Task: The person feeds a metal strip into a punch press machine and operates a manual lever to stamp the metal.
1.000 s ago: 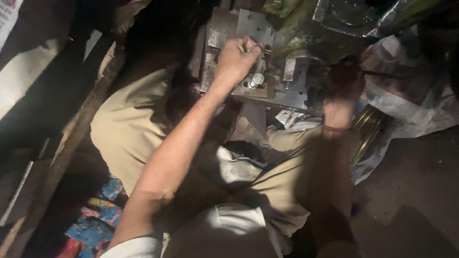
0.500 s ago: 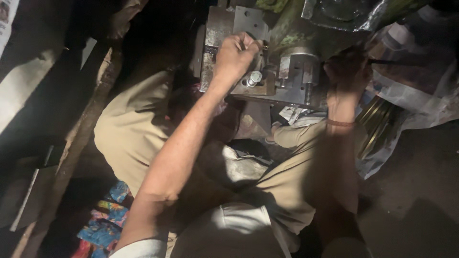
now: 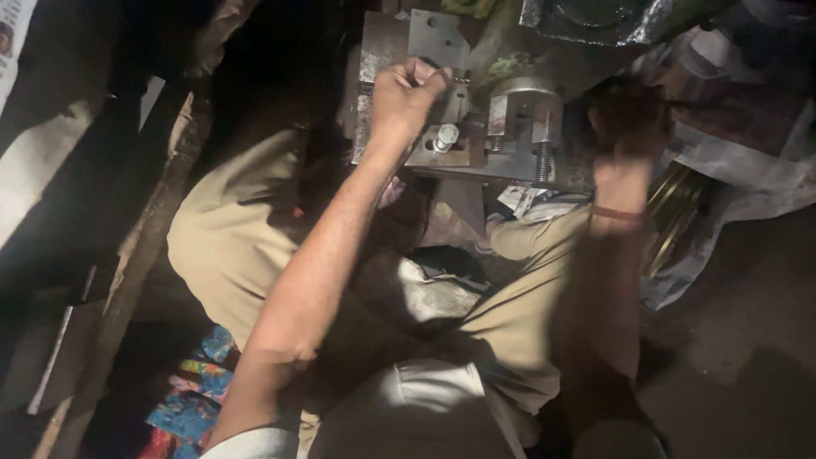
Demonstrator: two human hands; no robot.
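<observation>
- A grey metal fixture (image 3: 476,140) sits ahead of the knees, a flat plate carrying bolted blocks.
- A rounded clamp block (image 3: 525,109) stands on it, with an upright threaded bolt (image 3: 544,161) below its right end.
- A shiny hex bolt head (image 3: 445,136) pokes up near the plate's left side.

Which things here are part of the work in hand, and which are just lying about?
In use:
left hand, fisted over the metal fixture
bolt on the fixture
right hand, in shadow, gripping a thin dark tool

Lying about:
newspaper
brass rings
colourful cloth
wooden plank
</observation>
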